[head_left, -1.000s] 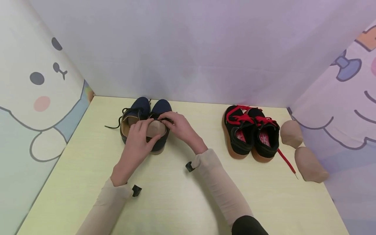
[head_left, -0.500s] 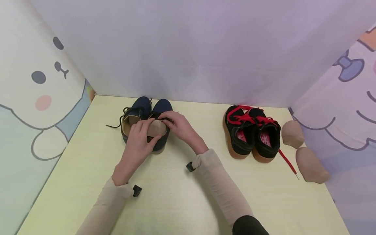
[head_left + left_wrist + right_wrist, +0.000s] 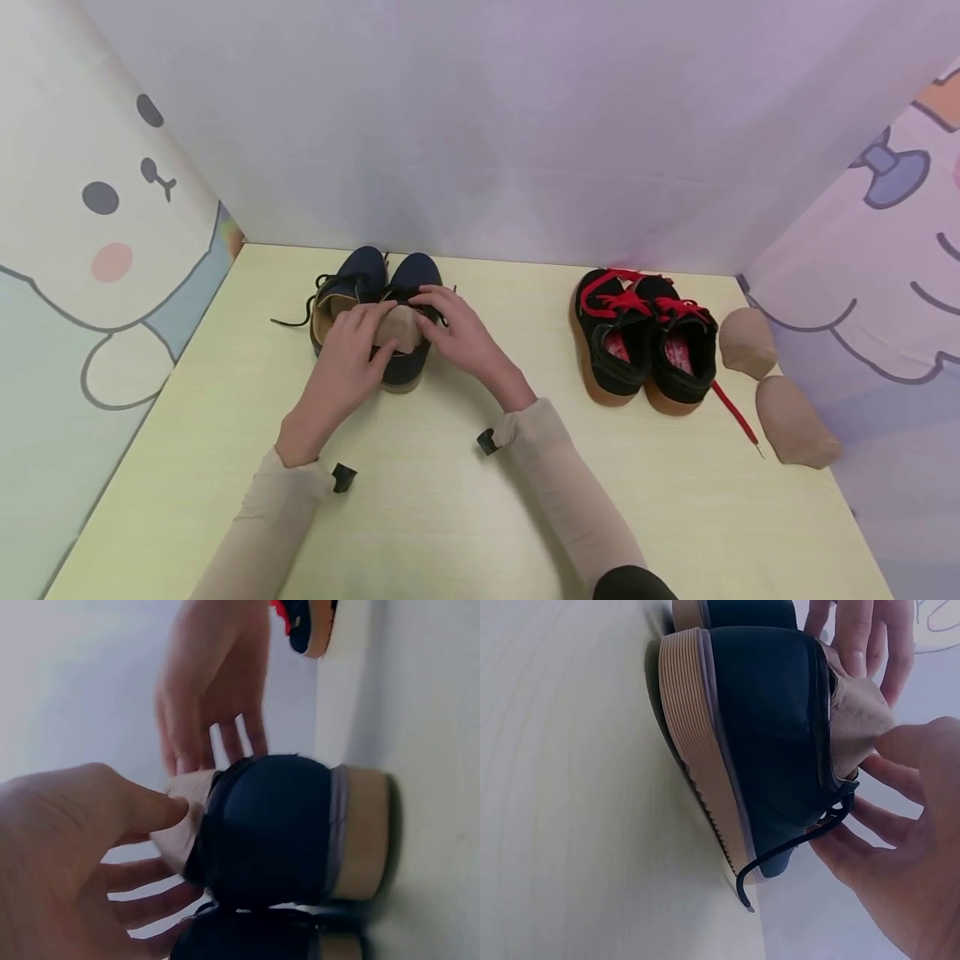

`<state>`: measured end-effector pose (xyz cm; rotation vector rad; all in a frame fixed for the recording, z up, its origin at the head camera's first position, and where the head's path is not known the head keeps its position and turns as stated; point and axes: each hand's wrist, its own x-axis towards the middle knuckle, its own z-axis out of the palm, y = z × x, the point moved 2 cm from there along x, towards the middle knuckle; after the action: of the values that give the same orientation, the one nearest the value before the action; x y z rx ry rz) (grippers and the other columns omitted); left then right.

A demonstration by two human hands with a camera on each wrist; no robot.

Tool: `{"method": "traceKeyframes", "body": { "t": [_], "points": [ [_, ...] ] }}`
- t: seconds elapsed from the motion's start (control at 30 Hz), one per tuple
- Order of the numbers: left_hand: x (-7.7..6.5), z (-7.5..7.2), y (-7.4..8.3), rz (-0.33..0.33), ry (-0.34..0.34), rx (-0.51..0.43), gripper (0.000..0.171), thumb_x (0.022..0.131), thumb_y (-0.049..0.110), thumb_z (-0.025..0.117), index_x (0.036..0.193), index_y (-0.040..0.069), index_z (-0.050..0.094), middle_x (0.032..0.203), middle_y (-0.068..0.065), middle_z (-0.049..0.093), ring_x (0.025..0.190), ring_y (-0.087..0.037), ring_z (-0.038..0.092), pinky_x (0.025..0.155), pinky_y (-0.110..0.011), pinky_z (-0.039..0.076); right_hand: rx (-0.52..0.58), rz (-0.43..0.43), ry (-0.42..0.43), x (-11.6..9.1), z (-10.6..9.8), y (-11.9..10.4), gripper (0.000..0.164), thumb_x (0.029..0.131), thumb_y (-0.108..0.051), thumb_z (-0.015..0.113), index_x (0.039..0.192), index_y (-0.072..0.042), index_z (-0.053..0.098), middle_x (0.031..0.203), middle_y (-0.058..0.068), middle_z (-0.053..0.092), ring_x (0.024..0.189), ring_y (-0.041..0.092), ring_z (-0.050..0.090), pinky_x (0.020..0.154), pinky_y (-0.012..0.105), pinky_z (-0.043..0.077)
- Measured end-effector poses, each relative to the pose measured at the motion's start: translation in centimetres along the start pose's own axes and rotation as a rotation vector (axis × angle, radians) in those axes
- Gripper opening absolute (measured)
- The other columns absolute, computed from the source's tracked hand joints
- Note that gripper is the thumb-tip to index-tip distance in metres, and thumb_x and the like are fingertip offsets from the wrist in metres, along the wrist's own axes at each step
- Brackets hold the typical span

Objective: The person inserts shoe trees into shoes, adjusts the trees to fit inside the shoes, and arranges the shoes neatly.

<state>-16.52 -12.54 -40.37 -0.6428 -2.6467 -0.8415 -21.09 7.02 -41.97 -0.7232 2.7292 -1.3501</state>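
"So, what's near the surface's [image 3: 420, 500] back left corner?"

"Pair of navy shoes [image 3: 366, 268]. Left hand [image 3: 341, 350] pinches the beige insert [image 3: 399, 330] poking out of the right one; right hand [image 3: 468, 337] pinches it too, spare fingers spread."

"And further right?"

"Red-laced black sneakers [image 3: 624, 371], then two beige pieces [image 3: 795, 423] along the right edge."

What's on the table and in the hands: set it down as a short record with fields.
left hand: grips a beige piece, thumb on it
right hand: thumb on the same piece, fingers near its far side
beige piece: partly inside one navy shoe, sticking out of its opening
other navy shoe: close alongside, to its left
black shoes: side by side, red laces
loose beige pieces: two, right of the black shoes
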Motion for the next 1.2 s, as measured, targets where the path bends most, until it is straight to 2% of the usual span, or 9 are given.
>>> {"method": "traceKeyframes", "body": {
  "t": [0.07,0.23,0.37,0.57,1.0,1.2],
  "points": [
    [0.2,-0.3,-0.5,0.005,-0.023,-0.012,0.054,0.094,0.006,0.075,0.144,0.003,0.055,0.134,-0.024,0.061,0.119,-0.045,0.057,0.102,-0.058,0.047,0.016,0.005,-0.003,-0.3,0.1,0.0,0.037,0.108,-0.027,0.058,0.143,-0.014,0.06,0.163,0.009,0.044,0.155,0.028,0.038,0.125,0.049,0.036],
    [0.3,-0.6,-1.2,-0.037,-0.076,-0.049,0.051,0.096,0.008,0.074,0.144,0.005,0.057,0.134,-0.023,0.061,0.12,-0.042,0.057,0.102,-0.058,0.047,0.035,0.008,-0.016,-1.1,0.3,0.1,0.047,0.105,-0.033,0.062,0.149,-0.016,0.054,0.166,0.006,0.038,0.157,0.026,0.034,0.124,0.05,0.037],
    [0.2,-0.6,-1.3,-0.062,-0.088,-0.058,0.049,0.097,0.011,0.073,0.143,0.006,0.058,0.134,-0.021,0.062,0.122,-0.041,0.058,0.103,-0.057,0.048,0.03,0.016,-0.043,-1.3,0.4,0.0,0.058,0.101,-0.038,0.068,0.153,-0.019,0.049,0.169,0.004,0.032,0.159,0.026,0.03,0.123,0.052,0.037],
    [0.2,-0.5,-1.3,-0.055,-0.064,-0.04,0.049,0.096,0.011,0.075,0.142,0.006,0.059,0.132,-0.02,0.064,0.119,-0.04,0.06,0.101,-0.056,0.05,0.006,0.0,-0.059,-1.5,0.6,0.0,0.067,0.098,-0.036,0.073,0.156,-0.018,0.044,0.171,0.005,0.028,0.16,0.028,0.028,0.123,0.053,0.037],
    [0.2,0.0,-1.2,-0.024,-0.008,0.025,0.047,0.095,0.01,0.076,0.139,0.004,0.061,0.127,-0.021,0.066,0.112,-0.041,0.062,0.096,-0.055,0.052,-0.026,-0.013,-0.014,-1.6,1.1,0.3,0.063,0.098,-0.033,0.073,0.154,-0.019,0.047,0.17,0.004,0.031,0.158,0.027,0.032,0.122,0.051,0.04],
    [0.2,0.2,-1.3,0.001,0.048,0.053,0.046,0.093,0.011,0.078,0.137,0.006,0.065,0.122,-0.02,0.068,0.104,-0.04,0.065,0.09,-0.053,0.054,-0.022,-0.024,0.005,-1.5,1.2,0.4,0.061,0.099,-0.031,0.073,0.153,-0.021,0.047,0.169,0.003,0.032,0.157,0.026,0.034,0.12,0.051,0.041]
  ]
}}
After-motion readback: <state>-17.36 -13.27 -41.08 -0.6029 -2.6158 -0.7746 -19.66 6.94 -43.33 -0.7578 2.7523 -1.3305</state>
